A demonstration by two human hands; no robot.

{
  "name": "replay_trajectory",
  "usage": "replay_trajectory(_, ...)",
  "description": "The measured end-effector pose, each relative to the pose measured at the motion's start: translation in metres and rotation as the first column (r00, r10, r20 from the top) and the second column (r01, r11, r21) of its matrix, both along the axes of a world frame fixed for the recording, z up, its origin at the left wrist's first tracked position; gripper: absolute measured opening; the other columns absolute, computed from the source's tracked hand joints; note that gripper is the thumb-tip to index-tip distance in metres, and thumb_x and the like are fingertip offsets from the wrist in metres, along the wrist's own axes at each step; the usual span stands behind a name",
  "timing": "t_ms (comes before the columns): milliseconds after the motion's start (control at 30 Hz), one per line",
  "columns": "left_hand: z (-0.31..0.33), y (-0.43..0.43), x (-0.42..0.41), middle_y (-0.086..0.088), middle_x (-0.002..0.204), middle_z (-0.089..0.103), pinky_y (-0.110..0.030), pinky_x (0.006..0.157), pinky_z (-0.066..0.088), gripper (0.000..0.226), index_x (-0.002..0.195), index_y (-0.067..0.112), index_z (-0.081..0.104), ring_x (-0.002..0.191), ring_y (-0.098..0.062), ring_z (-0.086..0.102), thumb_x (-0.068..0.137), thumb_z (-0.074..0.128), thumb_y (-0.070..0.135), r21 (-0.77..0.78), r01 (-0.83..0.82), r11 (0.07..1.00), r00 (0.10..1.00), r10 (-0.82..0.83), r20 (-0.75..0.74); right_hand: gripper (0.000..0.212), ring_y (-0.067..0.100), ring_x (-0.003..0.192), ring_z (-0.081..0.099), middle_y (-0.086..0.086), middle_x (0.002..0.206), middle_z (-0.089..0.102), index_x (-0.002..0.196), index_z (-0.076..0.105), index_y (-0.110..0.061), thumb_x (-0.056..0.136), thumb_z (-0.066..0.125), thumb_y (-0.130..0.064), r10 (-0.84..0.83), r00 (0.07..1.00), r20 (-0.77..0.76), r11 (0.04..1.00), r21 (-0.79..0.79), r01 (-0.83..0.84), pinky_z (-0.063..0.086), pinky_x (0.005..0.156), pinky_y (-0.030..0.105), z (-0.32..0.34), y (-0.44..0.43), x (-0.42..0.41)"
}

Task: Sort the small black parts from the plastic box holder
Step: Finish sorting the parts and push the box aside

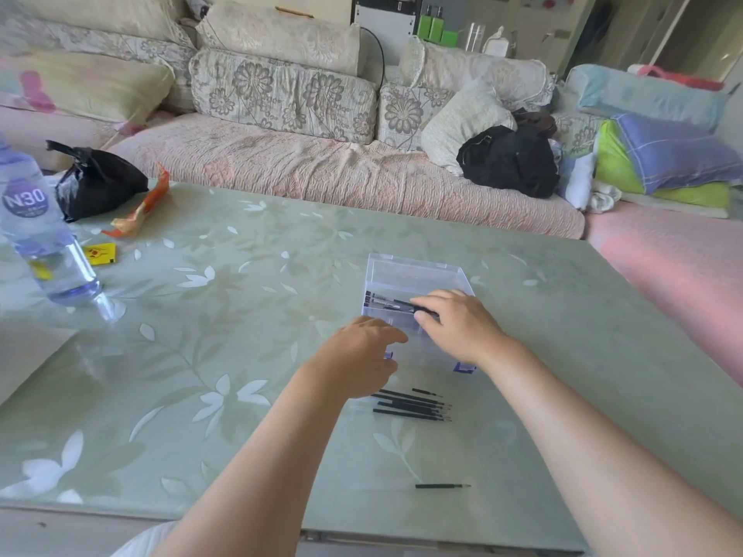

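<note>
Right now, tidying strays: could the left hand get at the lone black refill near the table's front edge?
Probably yes. The lone refill lies on bare table, nearer the person than the left hand, with nothing on or around it.

Floral sofa point(281, 94) behind green table point(241, 315)

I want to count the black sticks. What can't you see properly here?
Head view:
- Plastic box: the right hand covers part of it, so the black parts inside cannot be counted.
- Black parts pile on the table: the left hand hides their left ends.
- Bottle: blurred, cut off by the left edge.
</note>
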State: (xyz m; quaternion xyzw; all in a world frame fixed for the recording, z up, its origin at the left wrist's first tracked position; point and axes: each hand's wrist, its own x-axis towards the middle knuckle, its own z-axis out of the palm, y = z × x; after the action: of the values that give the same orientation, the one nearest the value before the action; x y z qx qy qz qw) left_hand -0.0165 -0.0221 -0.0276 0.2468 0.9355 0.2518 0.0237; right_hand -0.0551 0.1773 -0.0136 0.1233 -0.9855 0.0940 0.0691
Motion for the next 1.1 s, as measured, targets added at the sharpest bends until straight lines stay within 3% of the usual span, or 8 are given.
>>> replay_trajectory(100,-0.001,0.001,0.001,0.009,0.145,0.047,-0.031,0.114,0.028,0.046,0.139,0.030,0.051,0.139,-0.012,0.029,0.094,0.057,0.024,-0.005,-0.004,1.000,1.000,0.004,-0.009,0.037,0.021,0.121,0.047,-0.009,0.131,0.057,0.124,0.062,-0.032,0.099,0.038,-0.042,-0.029,0.999,0.046,0.995,0.097,0.024,0.035,0.102,0.038,0.001,-0.001,0.002)
replay_trajectory(267,0.000,0.000,0.006,0.009,0.139,0.051,-0.029,0.110,0.025,0.042,0.133,0.032,0.055,0.133,-0.014,0.035,0.092,0.059,0.029,-0.012,-0.007,1.000,0.991,0.005,-0.132,0.034,0.021,0.119,0.048,-0.007,0.128,0.059,0.126,0.062,-0.028,0.095,0.049,-0.032,0.051,0.998,-0.028,0.999,0.009,-0.050,0.036,0.103,0.039,0.008,-0.001,0.013)
replay_trajectory(467,0.018,-0.006,0.024,0.014,0.100,0.056,-0.024,0.088,0.030,0.015,0.100,0.033,0.063,0.098,-0.013,0.047,0.084,0.063,0.035,0.014,-0.087,0.996,0.910,0.085,-0.406,0.027,-0.003,0.083,0.048,-0.016,0.097,0.057,0.109,0.069,-0.031,0.083,0.065,-0.035,0.180,0.982,-0.063,0.978,-0.096,-0.186,0.037,0.077,0.022,0.027,-0.008,0.066)
replay_trajectory(600,0.027,-0.013,0.046,0.016,0.091,0.058,-0.020,0.073,0.041,0.009,0.097,0.031,0.061,0.084,-0.005,0.053,0.087,0.063,0.030,0.077,-0.004,0.997,0.990,0.015,-0.141,0.036,-0.006,0.087,0.051,-0.019,0.098,0.056,0.104,0.065,-0.039,0.070,0.066,-0.053,0.250,0.954,0.168,0.968,-0.014,-0.251,0.043,0.079,0.023,0.033,-0.011,0.110)
replay_trajectory(733,0.019,-0.017,0.065,0.019,0.117,0.056,-0.025,0.087,0.045,0.033,0.120,0.034,0.057,0.111,-0.006,0.053,0.088,0.063,0.041,-0.028,0.027,0.999,0.999,-0.028,-0.021,0.064,0.004,0.110,0.042,-0.015,0.114,0.044,0.121,0.048,-0.044,0.063,0.072,-0.054,0.308,0.907,0.287,0.941,0.048,-0.335,0.038,0.092,0.023,0.030,-0.006,0.138)
replay_trajectory(867,0.009,-0.021,0.077,0.015,0.155,0.028,-0.032,0.115,0.027,0.079,0.151,0.030,0.029,0.143,-0.007,0.022,0.085,0.055,0.065,-0.221,0.067,0.973,0.996,-0.052,0.073,0.085,0.007,0.126,0.026,-0.015,0.131,0.032,0.135,0.031,-0.041,0.061,0.073,-0.047,0.340,0.884,0.321,0.925,0.052,-0.375,0.025,0.107,0.025,0.018,-0.003,0.155)
replay_trajectory(967,0.005,-0.018,0.081,0.014,0.161,0.013,-0.034,0.121,0.013,0.102,0.155,0.027,0.014,0.148,-0.006,0.007,0.076,0.054,0.077,-0.284,0.097,0.954,0.992,-0.070,0.104,0.092,0.010,0.134,0.021,-0.013,0.141,0.027,0.143,0.022,-0.035,0.065,0.068,-0.048,0.299,0.908,0.294,0.939,0.080,-0.335,0.020,0.112,0.027,0.013,-0.002,0.156)
replay_trajectory(1100,0.004,-0.015,0.078,0.016,0.155,0.025,-0.034,0.118,0.021,0.113,0.154,0.029,0.020,0.143,-0.010,0.019,0.063,0.065,0.080,-0.310,0.116,0.944,0.993,-0.105,0.051,0.080,0.013,0.137,0.026,-0.009,0.145,0.034,0.147,0.025,-0.029,0.077,0.059,-0.050,0.219,0.949,0.226,0.964,0.100,-0.246,0.020,0.114,0.032,0.009,-0.002,0.148)
